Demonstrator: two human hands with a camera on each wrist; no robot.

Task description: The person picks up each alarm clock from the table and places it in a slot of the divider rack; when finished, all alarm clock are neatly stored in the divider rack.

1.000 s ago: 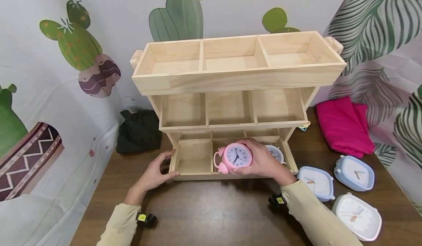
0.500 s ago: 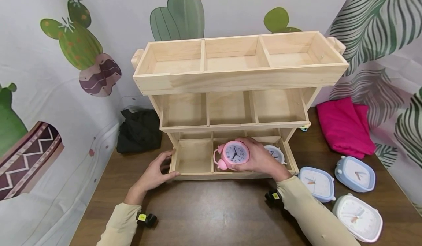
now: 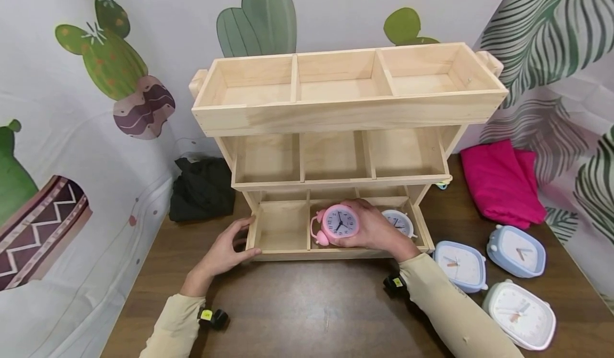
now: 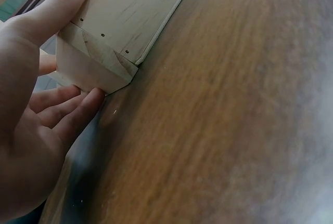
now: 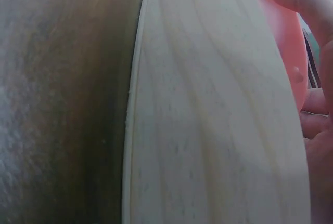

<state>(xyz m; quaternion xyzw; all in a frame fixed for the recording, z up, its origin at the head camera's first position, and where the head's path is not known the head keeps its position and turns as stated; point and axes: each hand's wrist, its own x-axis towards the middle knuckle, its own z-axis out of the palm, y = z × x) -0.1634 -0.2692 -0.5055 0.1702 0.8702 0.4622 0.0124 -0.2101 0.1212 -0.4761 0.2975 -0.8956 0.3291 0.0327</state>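
My right hand [image 3: 376, 227] grips a pink twin-bell alarm clock [image 3: 339, 222], dial up and bells to the left. It sits low in the middle compartment of the bottom tier of a three-tier wooden rack [image 3: 345, 115]. From the right wrist, the clock's pink back [image 5: 286, 42] shows behind the tier's front board [image 5: 208, 109]. A white alarm clock [image 3: 399, 222] lies in the right compartment, partly covered by that hand. My left hand [image 3: 227, 251] holds the tier's left front corner [image 4: 99, 63], thumb on the front board and fingers at the side.
On the table [image 3: 307, 304], two blue clocks [image 3: 460, 266] [image 3: 516, 251] and a white clock [image 3: 520, 315] lie right of the rack. A magenta cloth [image 3: 501, 182] is at the back right, a black cloth [image 3: 201, 190] at the left. A printed curtain [image 3: 345, 6] hangs behind.
The right hand has lowered the pink clock into the middle compartment and shifted it slightly left. The left hand keeps its place at the corner.
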